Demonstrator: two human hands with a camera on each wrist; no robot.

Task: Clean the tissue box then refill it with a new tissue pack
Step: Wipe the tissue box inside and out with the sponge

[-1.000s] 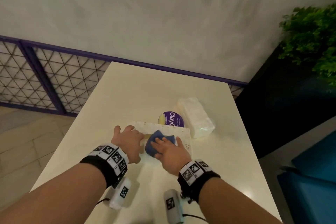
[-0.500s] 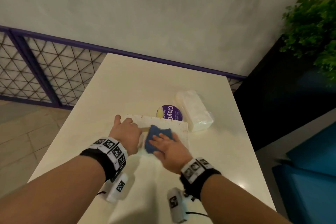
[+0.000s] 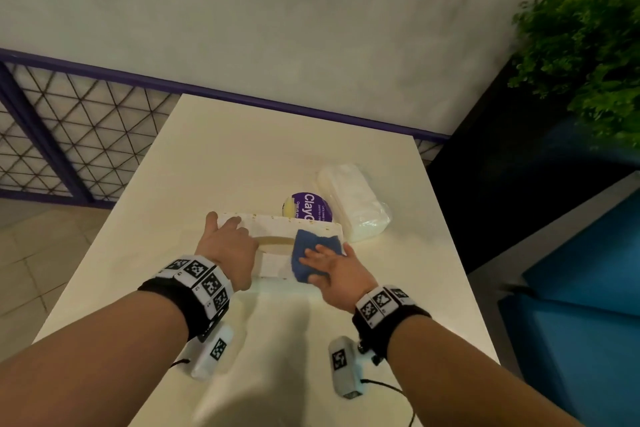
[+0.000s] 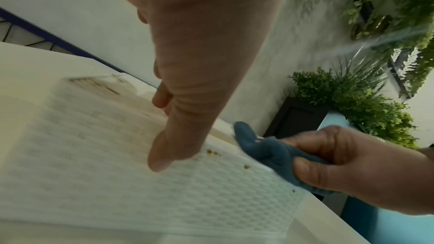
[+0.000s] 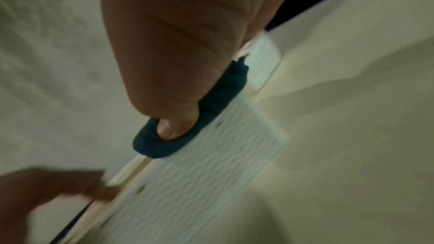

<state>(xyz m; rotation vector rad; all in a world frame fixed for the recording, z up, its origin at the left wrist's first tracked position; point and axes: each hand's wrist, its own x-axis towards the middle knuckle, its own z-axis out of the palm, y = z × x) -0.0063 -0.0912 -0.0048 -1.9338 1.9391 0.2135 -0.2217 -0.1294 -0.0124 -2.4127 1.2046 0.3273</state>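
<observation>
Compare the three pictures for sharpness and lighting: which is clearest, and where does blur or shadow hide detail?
Head view: sharpest and evenly lit, with arm shadows on the table and a smeared plant at the edge. Left wrist view: the tissue box weave blurs towards its far end; the blue cloth is fairly crisp. Right wrist view: dim, motion-blurred, the left hand a dark smudge.

Purple-lidded tub (image 3: 313, 207) on table (image 3: 214, 163); plant (image 3: 588, 55) right.

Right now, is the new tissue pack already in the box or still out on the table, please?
Out. The tissue pack lies sealed on the table beside the tissue box, which the right hand wipes with a blue cloth.
</observation>
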